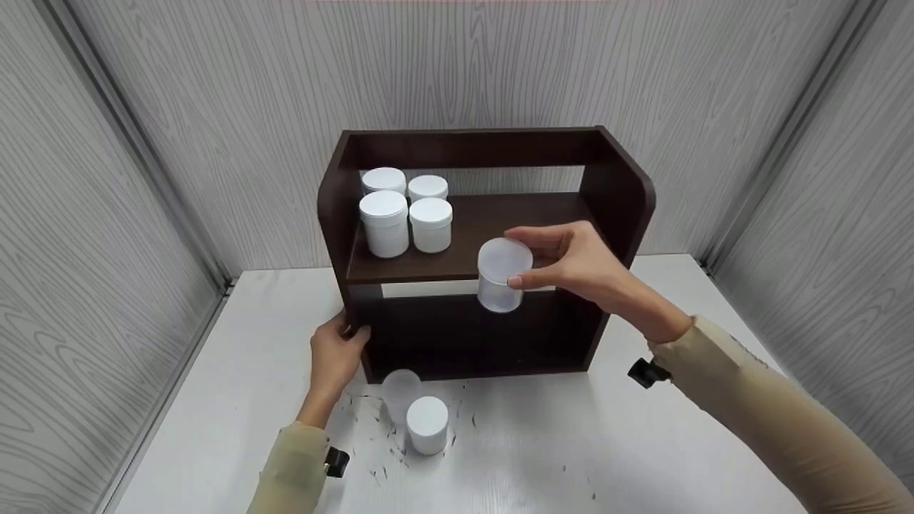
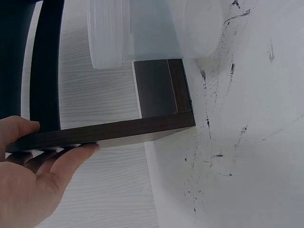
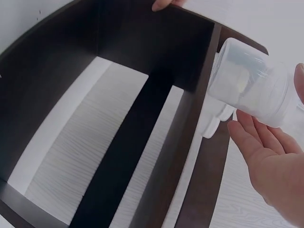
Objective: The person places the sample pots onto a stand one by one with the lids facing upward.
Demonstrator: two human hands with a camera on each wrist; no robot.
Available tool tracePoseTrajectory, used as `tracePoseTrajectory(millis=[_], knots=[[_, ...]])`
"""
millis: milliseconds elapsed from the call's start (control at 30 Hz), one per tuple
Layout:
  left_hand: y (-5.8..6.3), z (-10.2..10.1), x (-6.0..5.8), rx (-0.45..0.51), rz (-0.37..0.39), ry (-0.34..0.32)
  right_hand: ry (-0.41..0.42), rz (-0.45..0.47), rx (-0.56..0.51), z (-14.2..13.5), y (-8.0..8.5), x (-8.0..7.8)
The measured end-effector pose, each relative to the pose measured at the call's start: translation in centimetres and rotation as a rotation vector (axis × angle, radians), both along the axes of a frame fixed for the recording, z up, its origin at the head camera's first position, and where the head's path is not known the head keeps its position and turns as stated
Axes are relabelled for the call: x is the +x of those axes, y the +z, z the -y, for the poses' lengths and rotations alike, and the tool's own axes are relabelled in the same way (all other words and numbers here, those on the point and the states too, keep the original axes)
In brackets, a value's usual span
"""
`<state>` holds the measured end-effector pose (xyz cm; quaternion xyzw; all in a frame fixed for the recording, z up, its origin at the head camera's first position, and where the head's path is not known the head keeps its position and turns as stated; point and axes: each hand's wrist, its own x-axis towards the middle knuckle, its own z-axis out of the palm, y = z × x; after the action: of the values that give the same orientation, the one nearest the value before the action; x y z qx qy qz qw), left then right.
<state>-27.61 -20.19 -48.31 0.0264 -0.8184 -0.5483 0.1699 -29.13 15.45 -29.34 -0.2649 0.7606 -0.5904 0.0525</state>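
A white table (image 1: pixel 543 435) carries two jars (image 1: pixel 428 428) and a dark shelf (image 1: pixel 518 209) (four jars (image 1: pixel 386 234) aboard).

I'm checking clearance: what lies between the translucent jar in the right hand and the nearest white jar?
Only bare shelf board shows between the translucent jar and that white jar in the head view.

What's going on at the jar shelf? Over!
Right grip holding translucent jar near upper shelf. Left grip clasping dark side panel. Four white jars occupying upper shelf's left.

Pale grey wood-grain walls (image 1: pixel 457 64) stand behind the white surface (image 1: pixel 628 450) and to its left and right. Darker grey strips (image 1: pixel 138 143) run up the two corners behind it.
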Motion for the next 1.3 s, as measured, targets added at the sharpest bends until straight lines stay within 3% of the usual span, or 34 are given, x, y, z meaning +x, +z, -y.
tracePoseTrajectory(millis=[567, 1300], knots=[[-0.1, 0.0, 0.0, 0.014, -0.01, -0.009, -0.073, 0.017, 0.06, 0.8, 2.6, -4.8], [0.0, -0.2, 0.1, 0.031, -0.033, -0.007, -0.061, -0.002, 0.083, 2.2, 3.4, -10.9]])
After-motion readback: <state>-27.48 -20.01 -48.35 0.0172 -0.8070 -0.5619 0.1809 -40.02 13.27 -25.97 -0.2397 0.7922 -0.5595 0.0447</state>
